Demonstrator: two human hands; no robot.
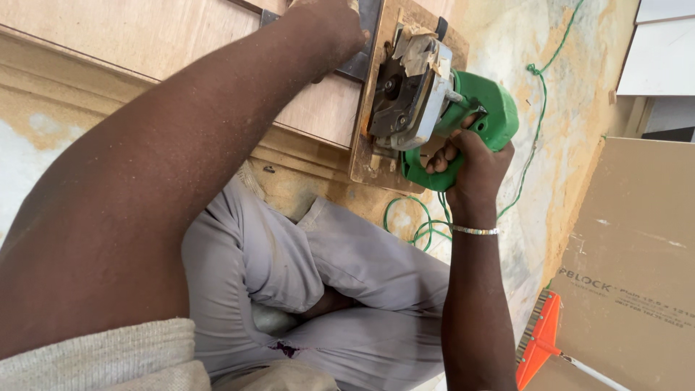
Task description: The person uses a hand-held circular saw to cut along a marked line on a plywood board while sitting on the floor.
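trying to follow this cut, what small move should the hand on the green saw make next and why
Probably ease the green circular saw slowly forward along the metal straightedge. The right hand already has a full grip on its handle, the saw's base sits flat on the wooden board, and the left hand presses the guide down. The green cord trails clear behind.

One head-worn view looks steeply down, close over the person's lap.

Dusty floor with plywood board, green cord.

Left hand fingertips beyond top edge
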